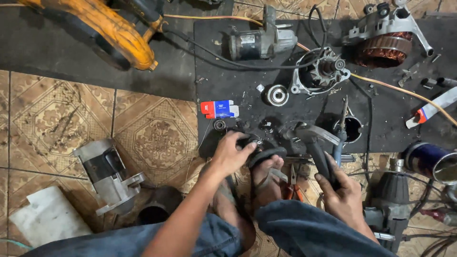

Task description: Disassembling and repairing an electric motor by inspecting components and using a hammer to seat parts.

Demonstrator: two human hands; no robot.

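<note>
Hands grip dark part (250, 142) and hammer (314, 143).

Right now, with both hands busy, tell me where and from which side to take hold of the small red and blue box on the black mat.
Grip the small red and blue box across its two long sides, coming from above. It lies flat on the black mat, its length running left to right, with bare mat around it. The left hand is nearer; the right hand holds a dark tool handle.
</note>
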